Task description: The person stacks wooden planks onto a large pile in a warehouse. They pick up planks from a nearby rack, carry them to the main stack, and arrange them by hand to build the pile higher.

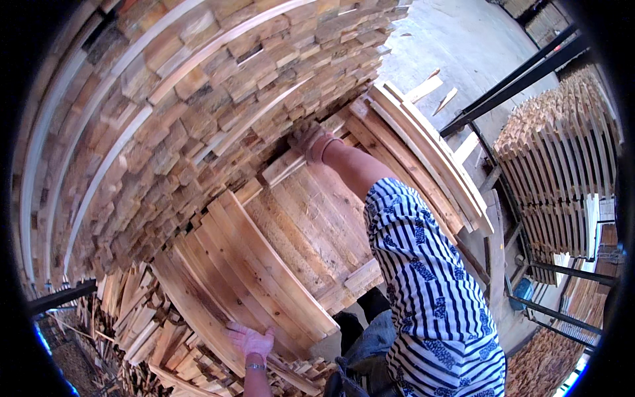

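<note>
Palm-up at the near left, my left hand [251, 341] has its fingers spread and its thumb apart. It lies by the outer edge of a row of long planed boards [241, 268], with a metal-banded watch [255, 366] on its wrist. My right arm, in a striped sleeve [430, 284], stretches across to the far side. There my right hand [308, 141], which looks gloved, is at the end of a short wooden piece [284, 167] against the tall stack. Shadow hides its fingertips. Between the hands lies a lower wooden surface [311, 221] of broad, worn boards.
A tall stack of sawn timber ends [192, 92] walls off the far left. More boards [417, 159] lie right of my right arm. Loose offcuts [145, 324] heap up at lower left. Dark metal rails [516, 76] and another wood stack [549, 165] stand to the right.
</note>
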Action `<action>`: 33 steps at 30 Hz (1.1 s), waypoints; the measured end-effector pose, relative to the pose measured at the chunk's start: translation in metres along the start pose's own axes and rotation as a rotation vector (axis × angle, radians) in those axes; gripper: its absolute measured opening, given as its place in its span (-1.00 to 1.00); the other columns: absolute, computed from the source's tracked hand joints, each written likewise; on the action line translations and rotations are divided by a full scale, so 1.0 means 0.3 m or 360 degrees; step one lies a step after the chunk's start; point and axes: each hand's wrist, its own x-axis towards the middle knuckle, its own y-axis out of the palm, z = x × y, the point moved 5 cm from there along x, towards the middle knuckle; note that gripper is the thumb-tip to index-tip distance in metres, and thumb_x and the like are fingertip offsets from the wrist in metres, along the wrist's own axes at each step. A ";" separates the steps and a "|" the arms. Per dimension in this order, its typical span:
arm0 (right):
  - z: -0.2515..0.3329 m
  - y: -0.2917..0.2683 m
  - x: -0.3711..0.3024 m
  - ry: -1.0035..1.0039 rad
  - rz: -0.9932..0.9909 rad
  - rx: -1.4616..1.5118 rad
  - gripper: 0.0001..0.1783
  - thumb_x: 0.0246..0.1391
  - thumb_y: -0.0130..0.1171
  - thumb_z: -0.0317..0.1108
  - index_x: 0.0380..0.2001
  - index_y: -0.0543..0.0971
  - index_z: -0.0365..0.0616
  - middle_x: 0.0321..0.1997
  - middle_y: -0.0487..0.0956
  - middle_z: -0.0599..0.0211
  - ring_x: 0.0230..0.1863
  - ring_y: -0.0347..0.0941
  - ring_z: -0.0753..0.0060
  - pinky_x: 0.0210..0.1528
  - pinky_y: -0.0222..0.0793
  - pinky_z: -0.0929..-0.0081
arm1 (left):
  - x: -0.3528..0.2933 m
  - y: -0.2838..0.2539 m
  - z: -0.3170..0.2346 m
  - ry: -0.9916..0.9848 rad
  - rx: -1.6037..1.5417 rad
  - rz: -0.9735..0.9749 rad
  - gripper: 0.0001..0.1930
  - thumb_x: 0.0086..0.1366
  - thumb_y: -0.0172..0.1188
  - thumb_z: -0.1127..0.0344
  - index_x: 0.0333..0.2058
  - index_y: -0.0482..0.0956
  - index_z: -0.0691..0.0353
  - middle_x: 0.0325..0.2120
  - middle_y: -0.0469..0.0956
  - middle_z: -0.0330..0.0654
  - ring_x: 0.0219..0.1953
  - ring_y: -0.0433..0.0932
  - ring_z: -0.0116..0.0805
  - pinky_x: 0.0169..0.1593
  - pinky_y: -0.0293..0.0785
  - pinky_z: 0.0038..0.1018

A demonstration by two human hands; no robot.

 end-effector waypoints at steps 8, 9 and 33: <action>-0.032 -0.005 -0.052 -0.0065 -0.0092 -0.0047 -0.48 0.17 0.12 -0.04 0.19 0.41 0.15 0.06 0.56 0.06 0.20 0.43 -0.08 0.10 0.31 -0.05 | 0.017 0.006 0.018 -0.0052 0.0138 -0.0022 0.52 -0.06 0.39 -0.35 0.34 -0.58 0.56 0.39 -0.41 0.48 0.48 -0.33 0.33 0.49 -0.30 -0.02; -0.025 0.012 -0.030 -0.0014 0.0080 -0.0020 -0.46 0.16 0.14 -0.04 0.19 0.40 0.15 0.00 0.59 0.10 0.15 0.47 -0.08 0.07 0.31 -0.08 | 0.017 0.014 0.014 -0.0043 0.0135 -0.0027 0.52 -0.06 0.39 -0.36 0.34 -0.58 0.55 0.39 -0.42 0.49 0.47 -0.33 0.34 0.49 -0.30 -0.02; -0.727 -0.028 -1.000 0.1337 0.0100 0.0949 0.29 -0.21 0.46 0.21 0.39 0.07 -0.38 0.37 0.24 -0.31 0.43 0.18 -0.10 0.43 0.12 0.24 | 0.088 0.052 0.040 -0.0025 0.0267 -0.0051 0.51 -0.04 0.39 -0.32 0.33 -0.61 0.56 0.37 -0.40 0.54 0.45 -0.30 0.44 0.47 -0.23 0.06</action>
